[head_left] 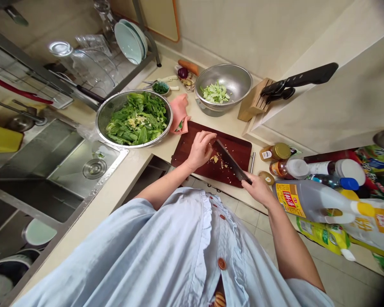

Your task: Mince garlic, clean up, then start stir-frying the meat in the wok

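My right hand (257,188) is wrapped around the handle of a kitchen knife (231,160), whose dark blade slants up and left over a reddish-brown cutting board (195,157). Close to the blade's tip is my left hand (201,150), its fingers bent but apart; whether they touch the blade I cannot tell. Small pale yellow chopped bits (215,159), which look like garlic or ginger, are scattered on the board beside and under the blade.
Left of the board sits a colander (99,123) of leafy greens topped with chopped bits. A metal bowl (240,83) of pale green slices stands behind, near a knife block (254,100). Bottles and jars (288,200) crowd the right side. The sink (67,170) is at left.
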Tool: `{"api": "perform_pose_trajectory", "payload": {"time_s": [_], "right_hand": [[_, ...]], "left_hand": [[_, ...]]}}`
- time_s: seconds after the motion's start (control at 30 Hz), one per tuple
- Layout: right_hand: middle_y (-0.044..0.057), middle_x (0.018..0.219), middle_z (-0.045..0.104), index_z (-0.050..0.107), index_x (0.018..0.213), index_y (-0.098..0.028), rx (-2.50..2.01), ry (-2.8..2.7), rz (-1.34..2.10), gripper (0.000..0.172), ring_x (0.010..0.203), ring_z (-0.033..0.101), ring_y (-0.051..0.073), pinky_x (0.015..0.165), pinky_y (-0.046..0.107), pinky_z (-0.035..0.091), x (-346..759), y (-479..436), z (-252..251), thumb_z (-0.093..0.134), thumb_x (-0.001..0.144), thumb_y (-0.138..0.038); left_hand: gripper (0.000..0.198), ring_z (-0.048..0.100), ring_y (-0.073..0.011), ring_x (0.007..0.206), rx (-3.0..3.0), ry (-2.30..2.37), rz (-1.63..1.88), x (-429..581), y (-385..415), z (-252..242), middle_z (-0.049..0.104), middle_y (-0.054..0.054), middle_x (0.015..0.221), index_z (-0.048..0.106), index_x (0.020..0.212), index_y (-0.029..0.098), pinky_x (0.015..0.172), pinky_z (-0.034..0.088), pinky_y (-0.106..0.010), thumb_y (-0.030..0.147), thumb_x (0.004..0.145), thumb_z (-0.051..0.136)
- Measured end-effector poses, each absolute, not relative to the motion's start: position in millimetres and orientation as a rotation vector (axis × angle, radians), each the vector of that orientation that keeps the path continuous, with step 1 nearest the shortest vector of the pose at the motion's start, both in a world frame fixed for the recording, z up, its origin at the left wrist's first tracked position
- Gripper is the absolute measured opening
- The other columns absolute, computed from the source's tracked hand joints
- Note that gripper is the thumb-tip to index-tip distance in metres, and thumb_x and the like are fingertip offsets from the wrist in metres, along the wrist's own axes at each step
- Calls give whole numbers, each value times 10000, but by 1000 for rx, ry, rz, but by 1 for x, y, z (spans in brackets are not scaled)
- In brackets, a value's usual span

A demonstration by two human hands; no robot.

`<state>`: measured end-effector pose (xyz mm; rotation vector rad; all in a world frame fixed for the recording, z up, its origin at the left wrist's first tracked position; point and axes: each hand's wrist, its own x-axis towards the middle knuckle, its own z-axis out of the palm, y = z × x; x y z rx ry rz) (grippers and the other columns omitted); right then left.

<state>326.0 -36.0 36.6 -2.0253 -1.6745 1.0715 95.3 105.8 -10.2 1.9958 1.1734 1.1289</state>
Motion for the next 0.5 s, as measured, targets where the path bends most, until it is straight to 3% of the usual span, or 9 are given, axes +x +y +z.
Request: {"api": "perform_pose_trajectory", "payload": {"time_s": [0.07,0.17,0.23,0.33,0.4,0.5], "right_hand": [[37,781,719,714,1159,-191,-2050,-1874,927,426,663,623,175,650,267,470,329,-32,42,514,794,-285],[29,731,722,714,1216,-179,-2084,-1925,839,457,644,633,176,630,253,464,331,-28,49,502,824,-279],[31,771,735,718,1217,-178,-2082,-1947,793,451,663,646,177,639,252,466,334,-28,51,504,832,-276],[41,916,758,697,1252,-239,-2049,-2120,733,448,740,666,185,690,268,472,336,-29,56,519,841,-247],[40,995,755,669,1279,-305,-2054,-2307,662,462,800,668,196,704,280,463,333,-30,63,547,841,-222],[45,972,743,624,1313,-351,-2169,-2560,472,496,794,651,205,645,272,415,322,-30,79,602,834,-221]], "left_hand": [[322,600,-186,1058,1811,1170,1173,93,114,-11,630,-104,1119,589,1109,185,962,488,-349,110,845,420],[282,660,-168,966,1332,1228,1104,95,125,-26,673,-116,1052,589,1043,177,890,531,-335,275,951,341],[459,691,-188,918,1129,1120,892,97,129,-37,705,-127,983,619,998,179,836,554,-350,496,980,288],[763,710,-224,903,1043,840,592,97,131,-42,731,-149,939,681,942,174,813,561,-374,774,884,214],[761,707,-230,935,1120,711,500,96,132,-38,740,-145,980,716,939,167,843,549,-365,822,822,348],[583,696,-221,965,1401,608,401,97,135,-27,746,-95,1040,745,993,182,862,527,-320,683,698,702]]}}
